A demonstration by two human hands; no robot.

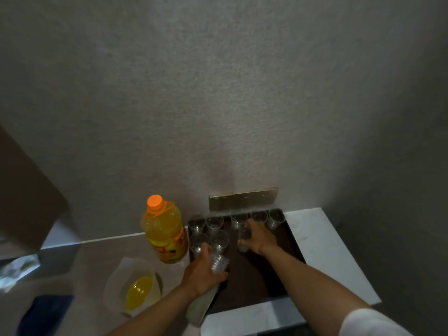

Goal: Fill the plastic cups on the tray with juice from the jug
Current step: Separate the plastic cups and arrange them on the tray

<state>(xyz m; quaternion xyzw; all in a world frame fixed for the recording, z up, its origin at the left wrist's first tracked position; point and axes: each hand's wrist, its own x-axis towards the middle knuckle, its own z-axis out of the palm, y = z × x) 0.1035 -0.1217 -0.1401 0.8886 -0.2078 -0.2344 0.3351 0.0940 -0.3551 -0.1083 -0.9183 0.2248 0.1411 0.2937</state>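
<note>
In the head view, a stack of plastic cups (219, 263) is gripped by the left hand (202, 275) over the dark tray (252, 282). A single cup (244, 236) is held by the right hand (258, 236). The jug (137, 288), partly filled with juice, is seen left of the tray, on the surface (101, 253) beside a juice bottle (166, 230).

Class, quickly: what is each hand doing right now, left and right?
Left hand: grips a stack of cups over the tray.
Right hand: holds a single cup on the tray.
</note>
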